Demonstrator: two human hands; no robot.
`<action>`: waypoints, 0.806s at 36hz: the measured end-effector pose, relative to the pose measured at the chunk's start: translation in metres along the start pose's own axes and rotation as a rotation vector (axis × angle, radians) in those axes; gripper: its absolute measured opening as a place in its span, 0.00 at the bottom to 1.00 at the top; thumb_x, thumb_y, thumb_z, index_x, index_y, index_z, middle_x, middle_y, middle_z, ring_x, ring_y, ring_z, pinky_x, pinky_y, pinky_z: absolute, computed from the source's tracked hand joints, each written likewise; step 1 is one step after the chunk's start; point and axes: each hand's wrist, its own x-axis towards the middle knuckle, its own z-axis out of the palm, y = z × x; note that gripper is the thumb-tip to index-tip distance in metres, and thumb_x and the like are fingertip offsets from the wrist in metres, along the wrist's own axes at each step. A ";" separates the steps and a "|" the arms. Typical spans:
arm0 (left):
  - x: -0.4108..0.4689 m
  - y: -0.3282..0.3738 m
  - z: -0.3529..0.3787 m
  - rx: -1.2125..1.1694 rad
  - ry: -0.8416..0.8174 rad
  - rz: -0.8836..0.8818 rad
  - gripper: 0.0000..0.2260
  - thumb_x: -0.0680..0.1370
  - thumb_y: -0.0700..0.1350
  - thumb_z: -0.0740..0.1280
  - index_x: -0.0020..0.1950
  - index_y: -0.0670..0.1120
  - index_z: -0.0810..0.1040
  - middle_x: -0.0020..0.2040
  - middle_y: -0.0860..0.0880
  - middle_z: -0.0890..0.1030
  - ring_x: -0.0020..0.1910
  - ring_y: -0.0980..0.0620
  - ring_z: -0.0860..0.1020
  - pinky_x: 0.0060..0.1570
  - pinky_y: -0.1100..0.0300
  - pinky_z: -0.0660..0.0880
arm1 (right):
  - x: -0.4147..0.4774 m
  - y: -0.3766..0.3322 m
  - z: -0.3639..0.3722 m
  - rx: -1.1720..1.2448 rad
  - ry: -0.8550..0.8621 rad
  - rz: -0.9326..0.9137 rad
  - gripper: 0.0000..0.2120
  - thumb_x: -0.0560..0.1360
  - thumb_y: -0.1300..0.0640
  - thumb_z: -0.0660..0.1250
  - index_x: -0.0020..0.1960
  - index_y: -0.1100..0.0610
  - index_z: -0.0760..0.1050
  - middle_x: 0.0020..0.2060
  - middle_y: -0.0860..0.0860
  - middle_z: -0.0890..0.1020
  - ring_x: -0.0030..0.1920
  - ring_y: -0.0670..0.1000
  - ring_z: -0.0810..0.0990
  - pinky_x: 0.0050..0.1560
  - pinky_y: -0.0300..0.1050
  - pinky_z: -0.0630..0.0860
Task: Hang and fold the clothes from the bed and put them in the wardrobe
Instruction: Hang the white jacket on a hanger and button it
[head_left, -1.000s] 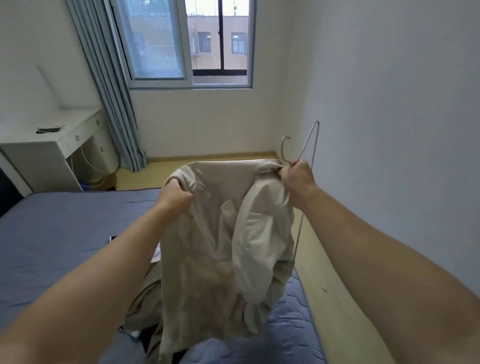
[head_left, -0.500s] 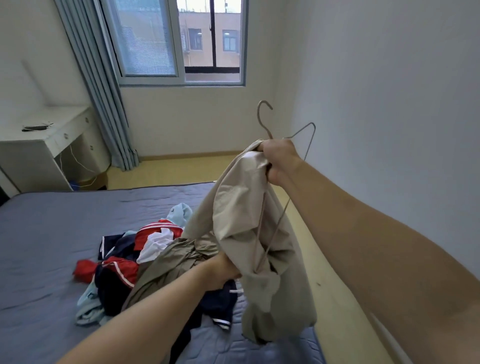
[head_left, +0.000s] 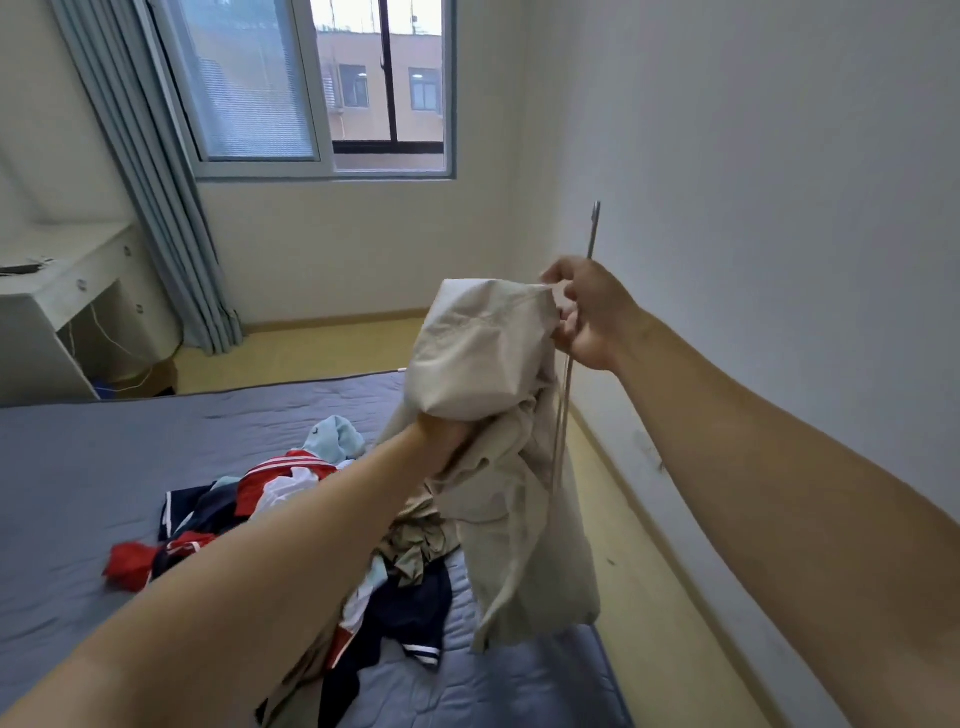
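A beige jacket (head_left: 488, 353) hangs in the air over the right side of the bed (head_left: 78, 467). My right hand (head_left: 589, 317) grips its top edge together with a thin metal hanger (head_left: 592, 228), whose wire runs down behind the cloth. My left hand (head_left: 441, 441) reaches up into the jacket from below and grips the fabric; its fingers are hidden in the folds. A pile of clothes (head_left: 249, 499) in red, navy, white and pale blue lies on the grey-blue bed cover beneath my left arm.
A white wall (head_left: 753, 208) stands close on the right, with a narrow strip of yellow floor (head_left: 649, 597) between it and the bed. A white desk (head_left: 62, 291), blue curtain (head_left: 156, 197) and window (head_left: 322, 88) are at the far end.
My left hand has risen from low on the jacket to just under its top. The hanger has turned edge-on in my right hand, and the jacket is bunched higher.
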 end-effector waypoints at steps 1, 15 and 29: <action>0.001 0.015 0.005 -0.084 -0.058 0.072 0.28 0.83 0.46 0.46 0.39 0.41 0.83 0.29 0.49 0.82 0.29 0.57 0.81 0.34 0.68 0.77 | 0.000 0.003 -0.006 -0.014 -0.007 0.029 0.07 0.72 0.60 0.64 0.49 0.57 0.69 0.27 0.51 0.75 0.23 0.48 0.70 0.22 0.37 0.69; 0.032 0.070 0.000 -0.445 0.659 -0.028 0.07 0.83 0.47 0.61 0.50 0.46 0.77 0.42 0.48 0.79 0.41 0.49 0.79 0.42 0.58 0.76 | -0.025 0.088 -0.050 -0.596 -0.132 0.077 0.23 0.70 0.57 0.75 0.59 0.55 0.67 0.57 0.55 0.78 0.57 0.54 0.80 0.57 0.55 0.81; 0.009 0.138 -0.015 -0.576 0.578 0.143 0.13 0.83 0.50 0.63 0.61 0.43 0.77 0.49 0.47 0.82 0.46 0.49 0.82 0.42 0.57 0.78 | 0.009 0.146 -0.012 -0.611 0.375 -0.053 0.59 0.45 0.28 0.78 0.65 0.57 0.64 0.56 0.51 0.75 0.52 0.52 0.79 0.40 0.44 0.77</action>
